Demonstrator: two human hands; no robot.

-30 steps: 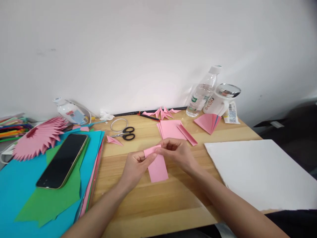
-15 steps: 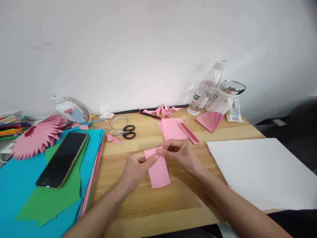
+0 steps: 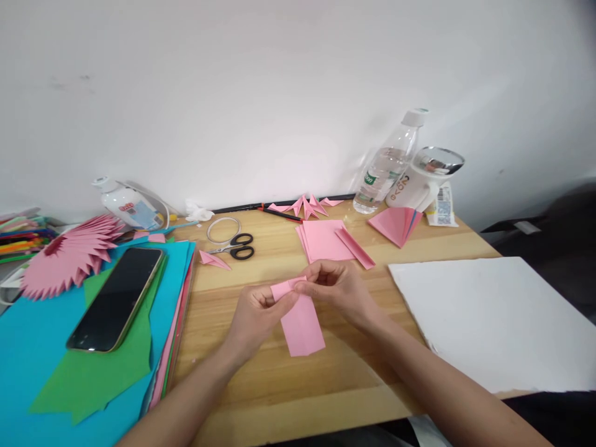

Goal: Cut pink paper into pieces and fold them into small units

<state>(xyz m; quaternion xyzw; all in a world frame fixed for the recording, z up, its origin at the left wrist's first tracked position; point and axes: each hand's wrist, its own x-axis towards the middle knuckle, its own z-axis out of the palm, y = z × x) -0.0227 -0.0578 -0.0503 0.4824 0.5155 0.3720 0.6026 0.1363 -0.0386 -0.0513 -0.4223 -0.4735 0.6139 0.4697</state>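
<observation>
Between my two hands is a narrow pink paper strip (image 3: 302,326), its top edge bent over and its lower end hanging free above the table. My left hand (image 3: 261,313) pinches the upper left part, thumb on the front. At the upper right, my right hand (image 3: 338,288) grips the same edge between thumb and fingers. Just beyond lie a small stack of pink paper sheets (image 3: 323,241) and a folded pink strip (image 3: 355,247). Black-handled scissors (image 3: 241,246) rest left of them, beside a small folded pink piece (image 3: 214,259).
A phone (image 3: 118,298) lies on green and blue paper at left, near a pleated pink paper ring (image 3: 74,254). Along the wall stand a water bottle (image 3: 388,164) and a white mug (image 3: 419,183). A white board (image 3: 493,323) covers the right side; a tape ring (image 3: 223,230) sits behind the scissors.
The strip's top edge has been bent over further towards me, and its lower end has swung slightly right. Both hands keep their pinch in nearly the same place.
</observation>
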